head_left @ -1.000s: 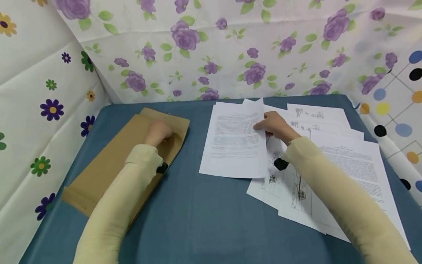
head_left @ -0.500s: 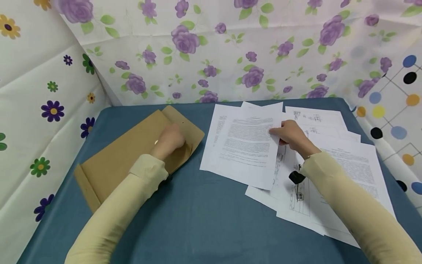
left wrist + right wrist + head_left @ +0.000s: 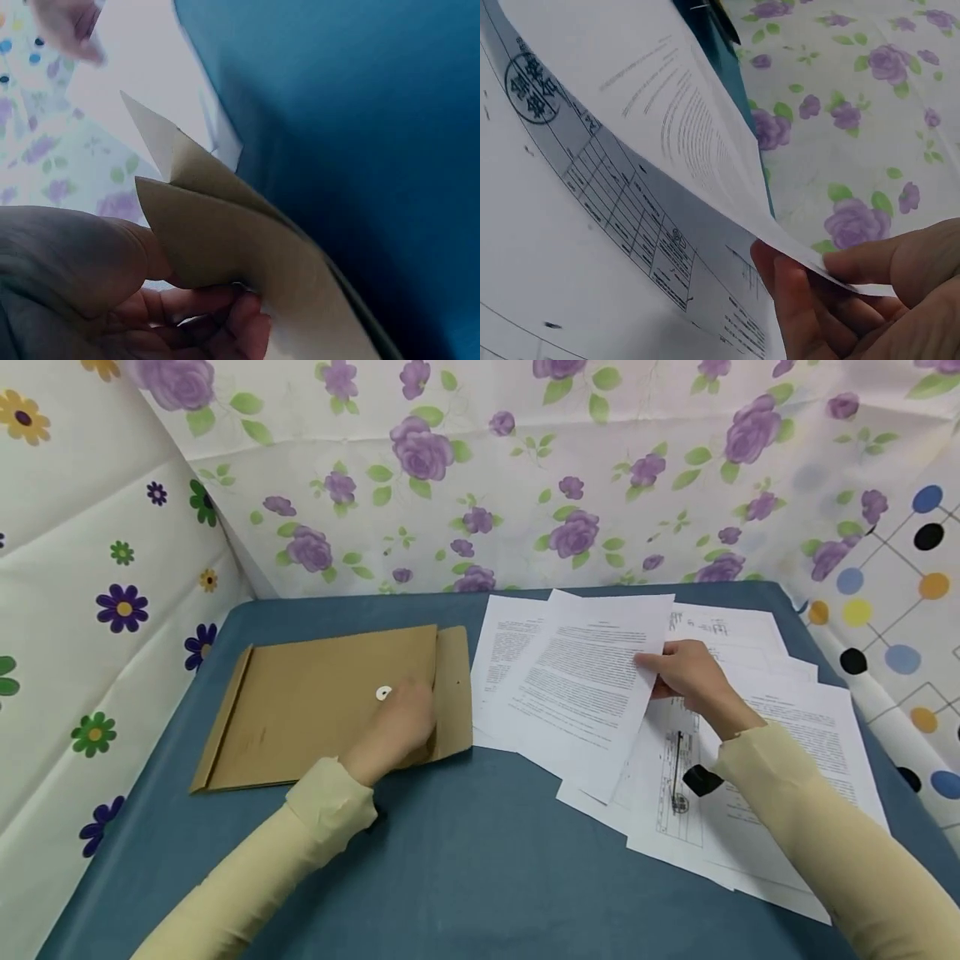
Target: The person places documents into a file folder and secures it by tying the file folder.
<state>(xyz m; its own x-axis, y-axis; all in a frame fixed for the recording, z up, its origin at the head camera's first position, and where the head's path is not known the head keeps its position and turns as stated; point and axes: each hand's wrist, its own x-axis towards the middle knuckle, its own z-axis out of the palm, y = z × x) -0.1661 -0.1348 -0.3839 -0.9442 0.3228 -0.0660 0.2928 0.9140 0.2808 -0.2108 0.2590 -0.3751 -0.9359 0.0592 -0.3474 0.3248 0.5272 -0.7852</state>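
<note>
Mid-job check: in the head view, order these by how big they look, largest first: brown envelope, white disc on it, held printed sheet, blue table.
1. Blue table, even partly covered
2. Brown envelope
3. Held printed sheet
4. White disc, by far the smallest

So the left hand (image 3: 90, 262) filled the lower left corner, thumb and curled fingers pinching the edge of a brown stiff-paper envelope (image 3: 240, 229), its layers showing a bit apart near the rounded corner. Past it, flat white paper sheets (image 3: 154, 71) sat under a pretty blurry right hand (image 3: 66, 26). Smooth blue cloth (image 3: 367, 120) took up the right side, and white cloth with purple flowers (image 3: 45, 169) showed over on the left
</note>
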